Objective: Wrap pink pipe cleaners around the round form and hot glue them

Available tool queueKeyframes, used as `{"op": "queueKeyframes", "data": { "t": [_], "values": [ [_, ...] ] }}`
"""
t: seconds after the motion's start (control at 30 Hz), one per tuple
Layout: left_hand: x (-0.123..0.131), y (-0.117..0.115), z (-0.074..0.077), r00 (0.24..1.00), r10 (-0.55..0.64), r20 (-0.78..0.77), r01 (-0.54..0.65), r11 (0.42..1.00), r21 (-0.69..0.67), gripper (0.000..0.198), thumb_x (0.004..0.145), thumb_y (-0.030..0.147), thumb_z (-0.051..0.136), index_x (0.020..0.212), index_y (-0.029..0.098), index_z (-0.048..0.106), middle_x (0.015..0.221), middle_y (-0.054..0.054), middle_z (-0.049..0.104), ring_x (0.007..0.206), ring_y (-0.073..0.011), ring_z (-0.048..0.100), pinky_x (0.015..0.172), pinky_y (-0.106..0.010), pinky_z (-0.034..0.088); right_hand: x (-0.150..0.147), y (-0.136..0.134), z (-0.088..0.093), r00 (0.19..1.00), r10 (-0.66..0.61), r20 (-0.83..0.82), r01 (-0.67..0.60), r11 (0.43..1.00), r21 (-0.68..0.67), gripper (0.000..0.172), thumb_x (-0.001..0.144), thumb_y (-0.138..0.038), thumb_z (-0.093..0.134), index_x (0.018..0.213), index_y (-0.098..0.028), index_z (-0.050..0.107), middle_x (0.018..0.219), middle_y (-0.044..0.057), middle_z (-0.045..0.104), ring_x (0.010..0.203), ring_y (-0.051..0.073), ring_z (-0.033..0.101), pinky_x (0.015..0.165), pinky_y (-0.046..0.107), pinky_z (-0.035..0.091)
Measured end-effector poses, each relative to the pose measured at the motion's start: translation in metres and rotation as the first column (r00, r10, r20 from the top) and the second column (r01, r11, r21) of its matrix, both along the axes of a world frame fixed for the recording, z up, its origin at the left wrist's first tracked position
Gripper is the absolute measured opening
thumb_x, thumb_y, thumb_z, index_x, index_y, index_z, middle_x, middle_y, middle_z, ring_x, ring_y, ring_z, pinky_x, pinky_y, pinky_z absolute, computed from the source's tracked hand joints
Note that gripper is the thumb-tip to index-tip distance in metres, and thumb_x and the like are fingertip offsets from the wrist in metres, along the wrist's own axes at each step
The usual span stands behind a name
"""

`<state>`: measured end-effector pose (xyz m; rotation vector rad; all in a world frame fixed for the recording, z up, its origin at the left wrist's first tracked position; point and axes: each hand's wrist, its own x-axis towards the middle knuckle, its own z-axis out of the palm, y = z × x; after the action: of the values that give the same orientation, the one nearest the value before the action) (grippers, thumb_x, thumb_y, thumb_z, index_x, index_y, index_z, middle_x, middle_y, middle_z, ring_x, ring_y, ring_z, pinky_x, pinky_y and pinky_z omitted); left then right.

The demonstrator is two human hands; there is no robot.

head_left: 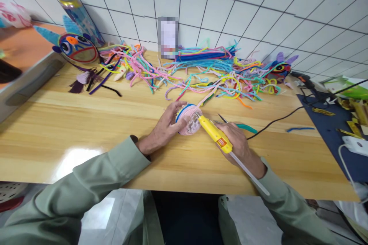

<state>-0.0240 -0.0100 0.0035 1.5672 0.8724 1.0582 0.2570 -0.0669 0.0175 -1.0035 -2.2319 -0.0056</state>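
My left hand (166, 126) is closed around a small round craft piece (189, 121), pale pink with a blue band along its upper left edge. A pink pipe cleaner (207, 98) runs from its top toward the heap behind. In my right hand (237, 141) is a yellow glue gun (215, 134), its nozzle at the right side of the craft piece. A long whitish glue stick (250, 174) sticks out of the gun's back. Just beyond my right hand lie pliers with teal handles (246, 127), partly hidden by the fingers.
A tangled heap of coloured pipe cleaners (149, 69) spreads along the tiled wall. Decorated faces stand at the left (77, 48) and right (278, 69), beside a tall can (82, 19). A black cord (281, 120) crosses to a dark mat (322, 134) with a white power strip (355, 145).
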Motion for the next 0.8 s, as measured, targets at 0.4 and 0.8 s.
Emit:
{"op": "queueKeyframes", "data": {
  "t": [0.4,0.8],
  "values": [
    [-0.0004,-0.0004,-0.0002,1.000,0.005,-0.021,-0.004,1.000,0.028,0.051,0.105,0.054,0.069,0.145,0.024,0.056,0.146,-0.011,0.065,0.138,-0.0280,0.064,0.125,-0.046,0.051,0.0043,0.0007,-0.0001,1.000,0.004,0.023,-0.003,1.000,-0.009,0.030,0.105,-0.023,0.057,0.134,-0.022,0.065,0.100,0.007,0.080,0.085,0.026,0.075,0.076,0.039,0.056],
    [0.0007,0.0001,-0.0024,1.000,0.002,0.000,-0.002,1.000,0.006,0.054,0.104,0.054,0.070,0.146,0.023,0.054,0.149,-0.012,0.064,0.140,-0.0293,0.064,0.125,-0.047,0.050,0.0043,-0.0001,-0.0003,0.999,-0.004,0.041,0.006,0.999,-0.037,0.023,0.107,-0.027,0.053,0.126,-0.023,0.066,0.095,0.007,0.080,0.079,0.025,0.075,0.071,0.039,0.054]
  ]
}}
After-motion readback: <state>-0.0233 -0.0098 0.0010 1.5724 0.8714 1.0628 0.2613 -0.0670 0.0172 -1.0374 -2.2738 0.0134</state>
